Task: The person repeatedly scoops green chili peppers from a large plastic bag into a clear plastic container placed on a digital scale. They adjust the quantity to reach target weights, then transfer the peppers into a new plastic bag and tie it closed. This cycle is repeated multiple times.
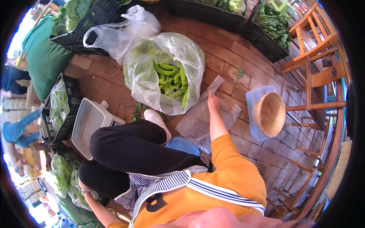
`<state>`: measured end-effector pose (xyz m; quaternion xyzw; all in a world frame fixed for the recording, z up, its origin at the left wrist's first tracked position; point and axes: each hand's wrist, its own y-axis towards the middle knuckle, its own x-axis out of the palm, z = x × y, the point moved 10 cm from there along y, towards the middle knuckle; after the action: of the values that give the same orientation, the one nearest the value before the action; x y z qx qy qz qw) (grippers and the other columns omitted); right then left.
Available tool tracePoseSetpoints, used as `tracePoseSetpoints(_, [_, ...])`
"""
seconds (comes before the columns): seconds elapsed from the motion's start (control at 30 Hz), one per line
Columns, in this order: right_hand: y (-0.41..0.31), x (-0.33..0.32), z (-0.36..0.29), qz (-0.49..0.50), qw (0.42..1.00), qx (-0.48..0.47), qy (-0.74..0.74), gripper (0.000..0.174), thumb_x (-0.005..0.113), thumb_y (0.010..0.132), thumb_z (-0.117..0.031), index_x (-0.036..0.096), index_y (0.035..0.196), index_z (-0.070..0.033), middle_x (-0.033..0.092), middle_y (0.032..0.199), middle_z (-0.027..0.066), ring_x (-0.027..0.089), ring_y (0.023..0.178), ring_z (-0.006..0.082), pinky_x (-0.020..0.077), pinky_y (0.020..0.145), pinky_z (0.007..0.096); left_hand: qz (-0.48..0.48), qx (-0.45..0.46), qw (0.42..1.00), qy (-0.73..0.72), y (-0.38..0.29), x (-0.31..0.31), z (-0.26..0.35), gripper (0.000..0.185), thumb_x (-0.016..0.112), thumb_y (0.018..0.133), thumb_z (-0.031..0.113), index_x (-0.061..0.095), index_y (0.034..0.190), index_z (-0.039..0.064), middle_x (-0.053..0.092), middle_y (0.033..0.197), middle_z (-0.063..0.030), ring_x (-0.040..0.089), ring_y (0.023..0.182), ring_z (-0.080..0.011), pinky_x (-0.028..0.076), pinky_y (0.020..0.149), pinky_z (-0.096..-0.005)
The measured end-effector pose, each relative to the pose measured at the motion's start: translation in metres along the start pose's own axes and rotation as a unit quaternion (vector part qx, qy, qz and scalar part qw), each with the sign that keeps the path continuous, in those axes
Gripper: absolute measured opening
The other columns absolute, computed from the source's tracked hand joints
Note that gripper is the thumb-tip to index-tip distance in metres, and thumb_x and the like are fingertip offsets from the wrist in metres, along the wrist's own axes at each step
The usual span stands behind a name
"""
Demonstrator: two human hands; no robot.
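Observation:
My right hand (213, 101) is at the upper part of a flat, clear plastic bag (194, 122), its fingers curled on the film and one digit extended. To the left of that bag stands a large clear plastic sack (191, 54), its mouth spread, full of long green peppers (170, 81). My left hand (83, 185) hangs low beside my knee, near plastic-bagged leafy greens (77, 196). The knee partly hides its fingers, so their grip does not show. A blue plastic object (182, 146) sits under the lower edge of the flat bag.
A wicker basket (271, 115) rests on a translucent plastic tub (252, 114) at right, before wooden chairs (309, 82). A grey-white bin (92, 116) stands left. Black crates (263, 42) of greens line the back. Another white plastic bag (139, 24) lies behind the pepper sack.

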<state>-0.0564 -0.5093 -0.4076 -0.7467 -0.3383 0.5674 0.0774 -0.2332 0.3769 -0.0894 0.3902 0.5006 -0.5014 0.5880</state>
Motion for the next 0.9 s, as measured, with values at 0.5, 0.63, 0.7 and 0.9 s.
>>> tracePoseSetpoints(0.5, [0.009, -0.006, -0.033, 0.071, 0.989, -0.127, 0.007, 0.059, 0.069, 0.083, -0.045, 0.051, 0.128, -0.010, 0.054, 0.132, 0.0184, 0.058, 0.118, 0.0394, 0.0491, 0.093, 0.0529, 0.002, -0.136, 0.944, -0.301, 0.017, -0.033, 0.038, 0.034, 0.068, 0.085, 0.001, 0.065, 0.119, -0.001, 0.070, 0.104, -0.0049, 0.065, 0.095, -0.0118, 0.052, 0.087, -0.0277])
tracePoseSetpoints(0.63, [0.003, 0.004, -0.056, 0.037, 0.994, -0.075, -0.068, 0.065, 0.070, 0.084, -0.045, 0.047, 0.128, -0.004, 0.051, 0.133, 0.0201, 0.057, 0.119, 0.0388, 0.0489, 0.094, 0.0525, -0.004, -0.126, 0.969, -0.213, 0.026, -0.037, 0.053, 0.036, 0.069, 0.084, 0.001, 0.065, 0.120, -0.001, 0.071, 0.104, -0.0058, 0.065, 0.095, -0.0123, 0.053, 0.087, -0.0282])
tracePoseSetpoints(0.7, [0.005, 0.004, -0.062, 0.036, 0.995, -0.062, -0.073, 0.060, 0.068, 0.086, -0.041, 0.048, 0.128, -0.003, 0.052, 0.133, 0.0208, 0.057, 0.119, 0.0388, 0.0492, 0.093, 0.0526, -0.004, -0.118, 0.975, -0.188, 0.022, -0.036, 0.055, 0.036, 0.069, 0.083, 0.001, 0.065, 0.119, 0.000, 0.071, 0.103, -0.0050, 0.066, 0.094, -0.0119, 0.053, 0.087, -0.0281])
tracePoseSetpoints(0.9, [0.031, 0.020, -0.050, 0.028, 0.992, -0.100, -0.067, 0.044, 0.063, 0.090, -0.028, 0.048, 0.124, -0.005, 0.053, 0.128, 0.0196, 0.059, 0.113, 0.0413, 0.0518, 0.087, 0.0528, -0.016, -0.070, 0.997, -0.015, -0.020, -0.014, -0.009, 0.027, 0.064, 0.084, 0.010, 0.066, 0.108, -0.001, 0.071, 0.093, -0.0200, 0.070, 0.087, -0.0245, 0.053, 0.078, -0.0350])
